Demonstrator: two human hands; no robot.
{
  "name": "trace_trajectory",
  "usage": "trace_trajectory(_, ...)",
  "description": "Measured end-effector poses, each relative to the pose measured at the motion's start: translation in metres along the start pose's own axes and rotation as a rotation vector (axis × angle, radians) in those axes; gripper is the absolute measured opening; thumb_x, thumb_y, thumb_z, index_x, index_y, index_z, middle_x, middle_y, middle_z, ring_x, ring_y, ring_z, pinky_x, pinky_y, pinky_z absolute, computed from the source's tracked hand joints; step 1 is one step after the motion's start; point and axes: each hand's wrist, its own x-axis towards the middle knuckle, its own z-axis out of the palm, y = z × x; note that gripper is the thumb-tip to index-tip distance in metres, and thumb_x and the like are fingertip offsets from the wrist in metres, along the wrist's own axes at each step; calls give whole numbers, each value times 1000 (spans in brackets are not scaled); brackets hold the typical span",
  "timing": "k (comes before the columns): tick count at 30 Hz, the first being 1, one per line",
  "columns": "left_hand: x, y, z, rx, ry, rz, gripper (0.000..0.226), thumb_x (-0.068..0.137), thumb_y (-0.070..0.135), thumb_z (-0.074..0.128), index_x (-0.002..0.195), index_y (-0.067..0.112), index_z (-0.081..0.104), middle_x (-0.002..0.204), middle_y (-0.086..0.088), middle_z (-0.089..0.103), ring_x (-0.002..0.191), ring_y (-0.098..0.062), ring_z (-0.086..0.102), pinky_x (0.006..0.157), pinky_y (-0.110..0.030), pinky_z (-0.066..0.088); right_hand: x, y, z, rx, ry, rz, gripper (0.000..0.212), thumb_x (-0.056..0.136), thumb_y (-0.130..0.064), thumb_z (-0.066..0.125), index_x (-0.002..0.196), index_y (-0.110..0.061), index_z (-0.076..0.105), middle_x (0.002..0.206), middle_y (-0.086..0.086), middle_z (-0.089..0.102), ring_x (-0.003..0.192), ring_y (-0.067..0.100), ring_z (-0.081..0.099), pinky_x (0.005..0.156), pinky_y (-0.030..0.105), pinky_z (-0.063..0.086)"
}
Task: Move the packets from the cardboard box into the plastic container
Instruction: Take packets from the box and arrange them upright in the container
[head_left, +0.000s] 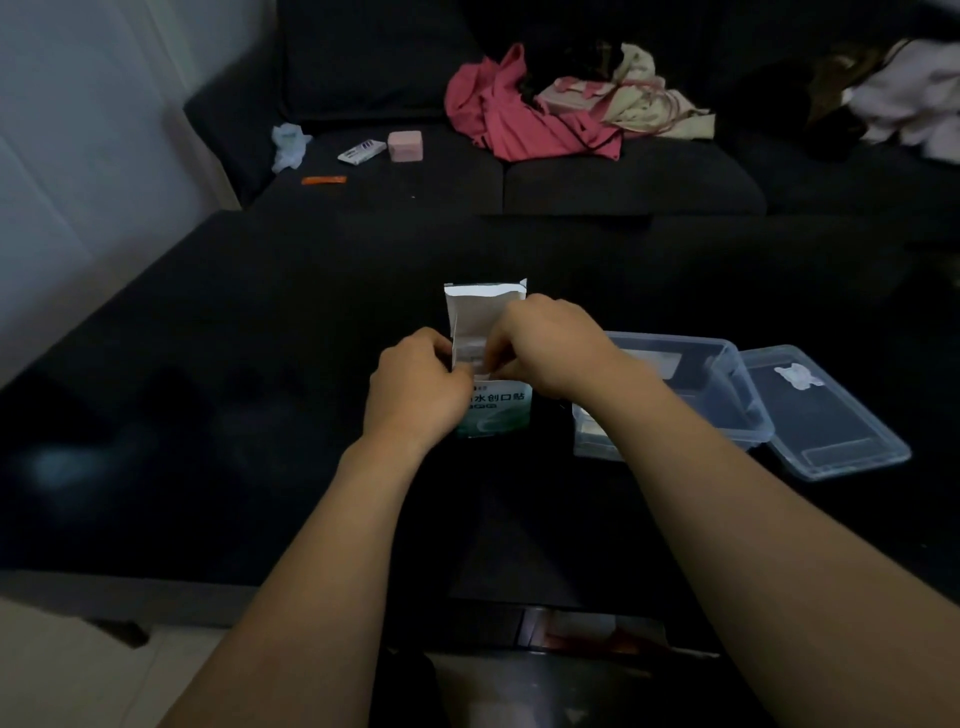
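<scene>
Head view, left to right. Left hand (415, 387) curled round the left side of the cardboard box (493, 410), steadying it upright on the dark table (208, 364). Flap raised at the far side, mouth open. Right hand (545, 348) over the mouth, fingers bent down inside, seemingly pinching the packets (470, 358), pale edges just visible between the hands; exact grip hidden behind the knuckles.

Risks, as judgement: box tall and light, likely to tip or lift with the pull if the left grip slackens; packets tight in the mouth, could snag on the side flap, fan out, or slip loose onto the table.

Just right of the box, the clear plastic container (727, 395), open, partly behind the right forearm, something pale already lying inside. Touching its right side, the lid (841, 436), flat on the table, out of the way. Short path from box to container, only the near rim to clear.

Beyond, well apart: sofa (623, 182) carrying a pink box (404, 146), a small white pack (362, 151) and a heap of clothes (545, 109); none in the way.
</scene>
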Motion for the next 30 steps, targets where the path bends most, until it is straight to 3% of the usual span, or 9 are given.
trace_trajectory(7, 0, 1, 0, -28, 10, -27, 13, 97, 31, 59, 103, 21, 64, 97, -2, 68, 89, -21, 67, 63, -31, 51, -2, 6, 0, 120, -5, -10, 12, 90, -30, 71, 98, -29, 79, 95, -7, 71, 87, 12, 62, 69, 29, 45)
trace_trajectory(9, -1, 3, -2, -60, 15, -44, 23, 102, 37, 49, 103, 20, 64, 98, -3, 68, 89, -20, 67, 67, -36, 54, -2, 9, -5, 184, 31, 2, 12, 90, -28, 72, 100, -27, 79, 94, -7, 71, 84, 10, 63, 72, 30, 51)
trace_trajectory(12, -2, 6, 0, -40, 60, -39, 39, 105, 48, 38, 101, 18, 63, 94, -2, 67, 80, -15, 62, 58, -30, 42, 0, 16, -9, 246, 129, 10, 11, 88, -26, 74, 97, -24, 79, 92, -4, 72, 84, 13, 67, 79, 39, 58)
trace_trajectory(14, -2, 8, 2, -18, 114, -45, 43, 103, 55, 37, 106, 19, 61, 96, -1, 66, 82, -13, 61, 59, -30, 42, -1, 18, -9, 273, 169, -1, 6, 87, -24, 75, 92, -23, 79, 86, -4, 71, 81, 13, 66, 78, 41, 59)
trace_trajectory(17, -3, 8, 2, -59, 224, 56, 53, 96, 60, 50, 133, 22, 48, 116, 1, 58, 98, -14, 59, 78, -34, 52, -3, 20, -13, 304, 203, -21, 5, 89, -22, 73, 86, -22, 78, 80, -5, 70, 77, 12, 67, 76, 38, 59)
trace_trajectory(20, -6, 10, 1, -60, 277, 293, 63, 86, 44, 74, 138, 29, 41, 129, 0, 41, 109, -16, 51, 86, -31, 50, -5, 21, -21, 304, 263, -56, 5, 88, -22, 74, 89, -21, 79, 77, -5, 69, 72, 7, 64, 69, 28, 53)
trace_trajectory(25, -1, 12, 3, -67, 265, 348, 34, 87, 30, 76, 117, 19, 64, 120, 3, 36, 117, -19, 42, 96, -32, 45, -14, 19, -40, 352, 345, -107, 8, 87, -17, 75, 93, -18, 80, 83, -3, 75, 74, 5, 66, 71, 18, 52)
trace_trajectory(27, -1, 13, 2, -54, 282, 367, 25, 90, 30, 73, 112, 17, 68, 117, 4, 36, 112, -15, 38, 90, -23, 41, -18, 19, -46, 370, 363, -126, 6, 86, -16, 76, 91, -16, 80, 83, -2, 75, 76, 8, 68, 73, 20, 52)
trace_trajectory(30, -4, 16, 0, -66, 285, 391, 18, 92, 31, 70, 105, 18, 70, 115, 7, 39, 106, -10, 33, 82, -8, 31, -22, 20, -49, 460, 356, -90, 3, 86, -16, 77, 88, -18, 79, 78, -7, 73, 66, -2, 65, 61, 13, 47)
